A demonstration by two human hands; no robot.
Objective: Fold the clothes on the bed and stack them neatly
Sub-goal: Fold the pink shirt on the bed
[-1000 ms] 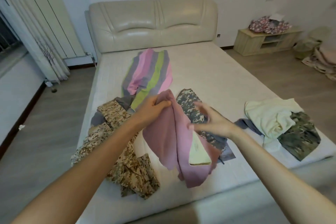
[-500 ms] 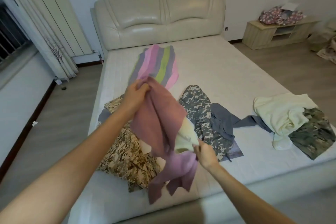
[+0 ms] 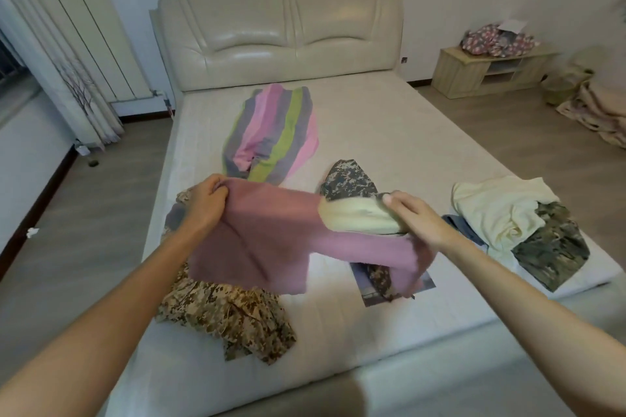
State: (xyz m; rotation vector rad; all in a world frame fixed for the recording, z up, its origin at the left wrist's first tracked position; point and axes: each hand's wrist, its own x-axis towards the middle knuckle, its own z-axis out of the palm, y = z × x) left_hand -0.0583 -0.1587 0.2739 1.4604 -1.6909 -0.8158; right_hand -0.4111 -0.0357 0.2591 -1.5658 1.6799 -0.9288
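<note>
Head view: a pink garment (image 3: 271, 240) is held up over the bed (image 3: 389, 132), at the end far from the headboard (image 3: 281, 41). One top corner is pinched by the left hand (image 3: 206, 200), with the fingers curled tight round the cloth. The other end is gripped by the right hand (image 3: 410, 217), whose fingers are wrapped round a pale yellow part (image 3: 355, 217). This looks like the inside of the same garment, but that cannot be told for sure.

The hands are held apart so that the cloth is pulled wide and its shape can be found before folding. The lower half hangs loose and crumpled, so more shaking out is likely needed. Nothing is seen folded or stacked yet.

A striped garment (image 3: 274, 135) lies nearest the headboard. A tan camouflage garment (image 3: 230, 311) is heaped under the left arm, farther from the headboard. A grey camouflage garment (image 3: 349, 179) lies just past the right hand. A cream garment (image 3: 498, 206) and a dark green camouflage garment (image 3: 552, 247) are bunched together far from the headboard
</note>
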